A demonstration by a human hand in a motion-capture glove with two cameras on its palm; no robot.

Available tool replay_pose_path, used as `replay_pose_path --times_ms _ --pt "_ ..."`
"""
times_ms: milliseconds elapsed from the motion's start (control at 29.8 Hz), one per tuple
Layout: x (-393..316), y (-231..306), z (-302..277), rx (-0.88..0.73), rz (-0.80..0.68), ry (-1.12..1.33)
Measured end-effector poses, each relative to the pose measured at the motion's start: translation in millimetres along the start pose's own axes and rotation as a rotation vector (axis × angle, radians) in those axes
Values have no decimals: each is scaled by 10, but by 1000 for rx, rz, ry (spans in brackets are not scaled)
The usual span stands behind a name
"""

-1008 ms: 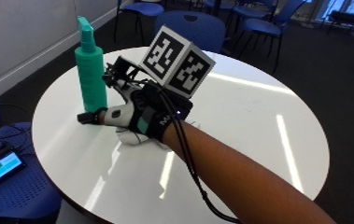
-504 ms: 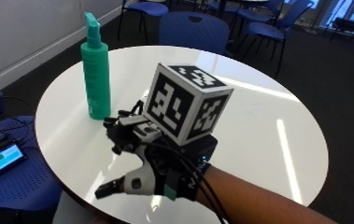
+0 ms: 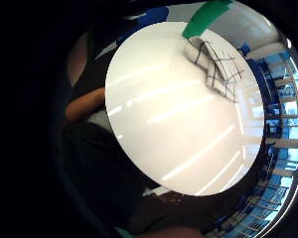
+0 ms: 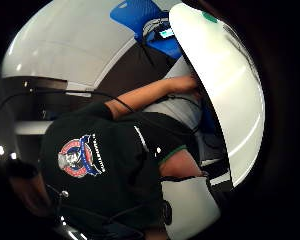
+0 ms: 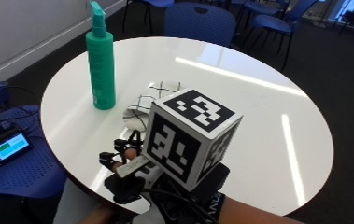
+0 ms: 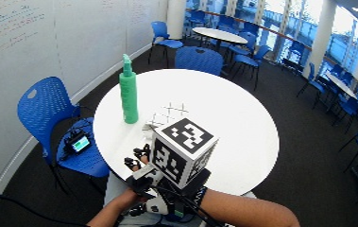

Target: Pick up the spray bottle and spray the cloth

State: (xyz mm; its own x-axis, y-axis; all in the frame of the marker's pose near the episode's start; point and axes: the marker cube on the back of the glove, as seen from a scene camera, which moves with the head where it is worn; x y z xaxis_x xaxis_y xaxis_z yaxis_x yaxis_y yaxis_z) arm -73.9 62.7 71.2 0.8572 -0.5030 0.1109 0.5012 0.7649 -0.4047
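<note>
A tall green spray bottle (image 5: 102, 70) stands upright on the left part of the round white table (image 5: 238, 88). Just beside it lies a crumpled white cloth (image 5: 142, 105) with a black grid pattern. My gloved right hand (image 5: 133, 170) hovers at the table's near edge, apart from both, its fingers loosely bent and holding nothing. In the wide outside view the bottle (image 6: 128, 94) and cloth (image 6: 166, 113) sit beyond the hand (image 6: 142, 172). The little finger side palm view looks down on the table, with the cloth (image 3: 216, 69) and the bottle (image 3: 206, 17) far off.
A blue chair (image 5: 15, 168) at the left carries a small device with a lit screen (image 5: 7, 145). More blue chairs (image 5: 198, 21) stand behind the table. The thumb side palm view shows the person's black shirt (image 4: 100, 165) and the table's rim (image 4: 225, 90).
My hand has drawn back from the cloth beside the bottle to the table's near edge. The outside camera has shifted too. Bottle and cloth stay where they were.
</note>
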Motion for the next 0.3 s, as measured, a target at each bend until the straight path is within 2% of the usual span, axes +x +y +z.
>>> replay_pose_path --times_ms 302 --pt "81 4 -141 54 19 82"
